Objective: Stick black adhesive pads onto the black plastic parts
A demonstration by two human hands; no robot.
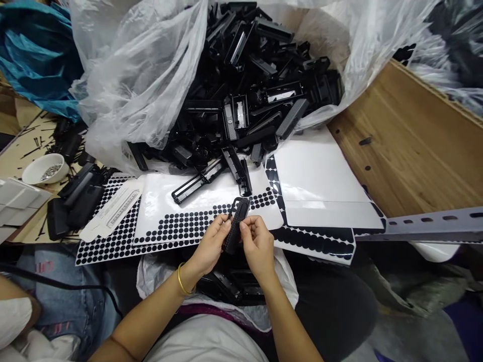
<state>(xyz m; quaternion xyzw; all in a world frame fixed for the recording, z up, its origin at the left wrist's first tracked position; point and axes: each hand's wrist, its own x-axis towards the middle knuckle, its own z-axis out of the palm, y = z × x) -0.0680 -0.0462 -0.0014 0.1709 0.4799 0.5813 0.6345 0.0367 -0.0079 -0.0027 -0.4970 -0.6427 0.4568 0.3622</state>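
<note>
While both hands pinch it, the black plastic strip [237,224] stands nearly upright. Left hand [211,246] and right hand [257,245] clamp its sides above the dotted sticker sheets [166,226].

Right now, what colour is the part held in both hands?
Black, with a finely ribbed face. The part shows best in the head view, between the left hand and right hand.

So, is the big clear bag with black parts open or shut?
Open: the clear bag gapes wide, and black parts spill from it onto the dot sheets.

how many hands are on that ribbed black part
2: the left hand pinches the ribbed black part along its left edge, the right hand along its right edge, above the dotted sticker sheets. No other hand touches it.
</note>
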